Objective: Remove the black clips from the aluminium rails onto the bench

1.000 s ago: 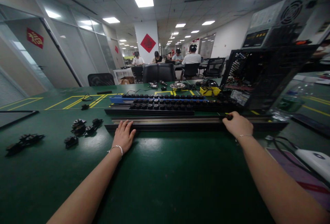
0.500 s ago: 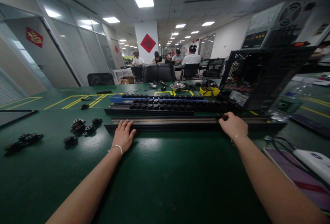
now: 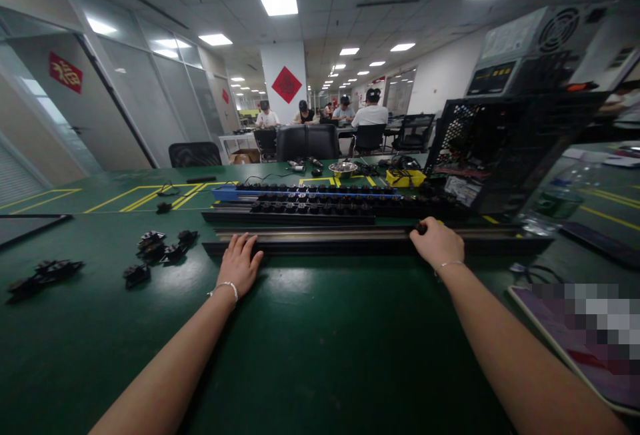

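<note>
A long dark rail [image 3: 340,240] lies crosswise on the green table in front of me. My left hand [image 3: 239,263] rests flat on the table at the rail's left end, fingers stretched out against it. Further right, my right hand [image 3: 437,243] is closed over a small black piece [image 3: 421,227] that sits in the rail's groove. Behind the rail lie two more rails [image 3: 310,207] filled with rows of black pieces.
Loose black parts [image 3: 160,246] and a second cluster of black parts [image 3: 45,273] lie at the left. An open computer case [image 3: 505,148] stands at the right, with a metal bowl [image 3: 343,168] and a yellow tray [image 3: 406,177] behind. People sit at a far table.
My right hand has slid leftward along the rail with the small black piece under its fingers. My left hand has stayed in place.
</note>
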The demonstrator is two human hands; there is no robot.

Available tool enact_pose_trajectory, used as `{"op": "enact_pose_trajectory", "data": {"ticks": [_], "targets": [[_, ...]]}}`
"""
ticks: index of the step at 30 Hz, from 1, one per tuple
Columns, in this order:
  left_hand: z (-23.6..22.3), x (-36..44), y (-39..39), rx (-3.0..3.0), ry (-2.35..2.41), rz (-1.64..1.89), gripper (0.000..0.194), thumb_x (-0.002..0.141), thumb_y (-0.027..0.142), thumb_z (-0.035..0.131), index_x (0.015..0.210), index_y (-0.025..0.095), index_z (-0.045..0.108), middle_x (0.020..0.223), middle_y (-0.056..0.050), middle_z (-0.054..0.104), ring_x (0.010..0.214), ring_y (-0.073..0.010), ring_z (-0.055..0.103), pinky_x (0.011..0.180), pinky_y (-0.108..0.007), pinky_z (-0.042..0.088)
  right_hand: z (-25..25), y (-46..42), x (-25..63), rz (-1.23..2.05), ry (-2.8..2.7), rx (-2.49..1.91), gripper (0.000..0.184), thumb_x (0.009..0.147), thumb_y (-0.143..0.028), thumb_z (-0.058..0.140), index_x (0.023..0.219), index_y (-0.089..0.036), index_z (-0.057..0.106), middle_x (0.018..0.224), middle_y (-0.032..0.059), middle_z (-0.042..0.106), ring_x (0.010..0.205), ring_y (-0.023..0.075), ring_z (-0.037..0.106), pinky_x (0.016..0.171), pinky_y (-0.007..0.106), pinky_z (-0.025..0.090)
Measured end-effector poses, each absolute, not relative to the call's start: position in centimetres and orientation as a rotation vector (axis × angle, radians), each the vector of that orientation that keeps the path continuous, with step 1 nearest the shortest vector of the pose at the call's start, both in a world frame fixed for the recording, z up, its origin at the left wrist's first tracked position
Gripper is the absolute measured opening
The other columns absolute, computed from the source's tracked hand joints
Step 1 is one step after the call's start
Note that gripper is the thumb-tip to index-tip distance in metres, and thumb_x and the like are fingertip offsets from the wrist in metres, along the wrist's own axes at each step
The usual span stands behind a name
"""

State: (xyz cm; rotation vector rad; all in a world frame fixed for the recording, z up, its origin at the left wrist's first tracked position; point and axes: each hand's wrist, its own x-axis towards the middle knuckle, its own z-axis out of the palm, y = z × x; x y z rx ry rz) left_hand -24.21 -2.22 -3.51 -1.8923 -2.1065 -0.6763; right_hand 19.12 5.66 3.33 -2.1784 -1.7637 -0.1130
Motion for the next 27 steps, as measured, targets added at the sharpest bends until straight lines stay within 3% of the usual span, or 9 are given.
{"op": "enact_pose_trajectory", "data": {"ticks": [27], "targets": [[-3.3,-24.1,-2.3,-1.895,-2.135,-0.661,0.052,0.089,0.044,0.031,0.133,0.018,0.042,0.143,-0.011,0.038,0.138,-0.0303,0.019,0.106,-0.052,0.03,3.4,5.1,15.9,-0.103,-1.876,-2.111,0.033,0.082,-0.039,0.04,0.102,-0.019,0.057,0.095,0.0111,0.065,0.091,0.0264,0.059,0.074,0.036,0.04]]}}
